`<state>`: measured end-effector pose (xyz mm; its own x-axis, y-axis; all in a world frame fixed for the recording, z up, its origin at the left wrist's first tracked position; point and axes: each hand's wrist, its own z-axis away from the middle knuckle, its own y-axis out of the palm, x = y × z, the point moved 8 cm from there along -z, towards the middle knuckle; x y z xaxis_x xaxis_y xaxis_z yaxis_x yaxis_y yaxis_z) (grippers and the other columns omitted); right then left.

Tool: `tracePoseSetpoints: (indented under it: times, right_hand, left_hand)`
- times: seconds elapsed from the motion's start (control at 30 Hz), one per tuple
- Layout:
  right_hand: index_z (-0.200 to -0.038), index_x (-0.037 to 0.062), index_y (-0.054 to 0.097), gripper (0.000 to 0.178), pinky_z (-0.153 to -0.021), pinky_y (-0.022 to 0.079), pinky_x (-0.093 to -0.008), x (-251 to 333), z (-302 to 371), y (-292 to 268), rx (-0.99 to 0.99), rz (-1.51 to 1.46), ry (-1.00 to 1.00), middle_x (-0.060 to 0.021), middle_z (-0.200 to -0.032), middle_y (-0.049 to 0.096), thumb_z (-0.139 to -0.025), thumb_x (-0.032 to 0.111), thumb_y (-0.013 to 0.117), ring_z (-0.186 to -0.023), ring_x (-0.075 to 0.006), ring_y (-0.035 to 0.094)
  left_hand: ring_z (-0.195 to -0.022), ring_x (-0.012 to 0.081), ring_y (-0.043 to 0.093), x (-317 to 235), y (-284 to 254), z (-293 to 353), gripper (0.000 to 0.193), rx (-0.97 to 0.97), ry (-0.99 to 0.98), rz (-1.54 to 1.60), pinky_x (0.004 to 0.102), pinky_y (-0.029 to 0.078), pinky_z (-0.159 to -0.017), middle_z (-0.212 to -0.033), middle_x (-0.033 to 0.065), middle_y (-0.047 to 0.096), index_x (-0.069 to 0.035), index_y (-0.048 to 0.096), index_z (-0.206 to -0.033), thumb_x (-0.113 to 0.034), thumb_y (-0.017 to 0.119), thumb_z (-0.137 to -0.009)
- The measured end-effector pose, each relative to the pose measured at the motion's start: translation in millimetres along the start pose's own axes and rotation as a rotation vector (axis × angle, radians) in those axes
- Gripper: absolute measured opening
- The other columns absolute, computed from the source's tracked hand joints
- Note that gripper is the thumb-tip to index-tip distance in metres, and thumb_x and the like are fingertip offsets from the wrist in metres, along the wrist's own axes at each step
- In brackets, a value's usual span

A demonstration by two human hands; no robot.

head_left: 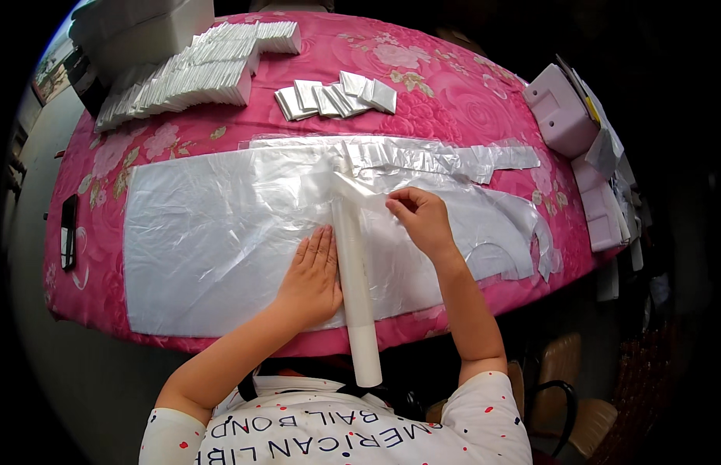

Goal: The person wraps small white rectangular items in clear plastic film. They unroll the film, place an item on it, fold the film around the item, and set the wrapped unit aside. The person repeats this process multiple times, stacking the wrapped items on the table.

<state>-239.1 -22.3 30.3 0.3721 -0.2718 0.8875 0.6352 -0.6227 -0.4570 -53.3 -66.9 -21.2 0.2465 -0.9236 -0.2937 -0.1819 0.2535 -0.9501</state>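
Note:
A stack of thin, translucent white plastic sheets (198, 232) lies spread over the table. Across its middle rests a long white tube (363, 333), its near end sticking out past the table edge. My left hand (312, 271) lies flat on the sheets, fingers together and stretched out, along the tube's left side. To the right of the tube's far end, my right hand (419, 219) pinches the edge of a plastic sheet (359, 188) and lifts it a little. Cut-out, ragged sheet ends show at the right of the stack.
Small folded plastic packets (337, 97) lie at the far middle. Long rows of packets (186, 70) stand at the far left beside a white bin (143, 31). A phone (69, 232) is near the left edge. Pale pink holders (562, 108) line the right edge. Pink floral cloth (469, 101) covers the table.

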Motion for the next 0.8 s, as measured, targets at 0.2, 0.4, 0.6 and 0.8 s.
tracePoseSetpoints:
  times: [0.2, 0.4, 0.6, 0.8]
  right_hand:
    - [-0.103, -0.0019, 0.06, 0.024, -0.07, 0.047, -0.0281, -82, -32, -208, -0.668, 0.234, -0.022, -0.008, -0.09, 0.064, -0.083, 0.011, 0.06, -0.076, -0.0157, 0.059]
    - [-0.115, 0.0017, 0.054, 0.036, -0.095, 0.037, -0.0395, 10, 31, -102, -0.423, 0.577, -0.425, -0.0141, -0.115, 0.055, -0.082, 0.015, 0.061, -0.108, -0.0305, 0.048]
    - [-0.13, 0.0046, 0.044, 0.057, -0.104, 0.029, -0.0413, 38, 105, 50, 0.47, 0.532, -0.675, -0.0155, -0.139, 0.036, -0.084, 0.036, 0.056, -0.13, -0.0336, 0.032]
    - [-0.134, 0.0053, 0.04, 0.067, -0.108, 0.021, -0.0432, 38, 107, 72, 0.598, 0.597, -0.741, -0.0134, -0.142, 0.032, -0.087, 0.053, 0.04, -0.133, -0.0336, 0.025]
  left_hand:
    - [-0.136, 0.0366, 0.014, -7, -5, -4, 0.066, -0.03, 0.039, 0.071, 0.0432, 0.007, -0.112, -0.143, 0.0277, 0.02, 0.014, 0.024, -0.134, -0.024, 0.036, -0.082]
    - [-0.136, 0.0379, 0.015, -3, -3, 1, 0.066, -0.043, 0.036, 0.061, 0.0438, 0.009, -0.111, -0.142, 0.029, 0.02, 0.015, 0.023, -0.133, -0.024, 0.036, -0.081]
    - [-0.136, 0.0388, 0.011, -1, -8, 3, 0.068, -0.076, 0.038, 0.093, 0.0442, 0.008, -0.111, -0.144, 0.0296, 0.014, 0.014, 0.017, -0.135, -0.02, 0.039, -0.081]
    - [-0.136, 0.0362, 0.014, 31, -63, 28, 0.072, -0.216, 0.036, 0.38, 0.0424, 0.016, -0.11, -0.145, 0.0232, 0.018, 0.007, 0.015, -0.139, 0.002, 0.044, -0.073]
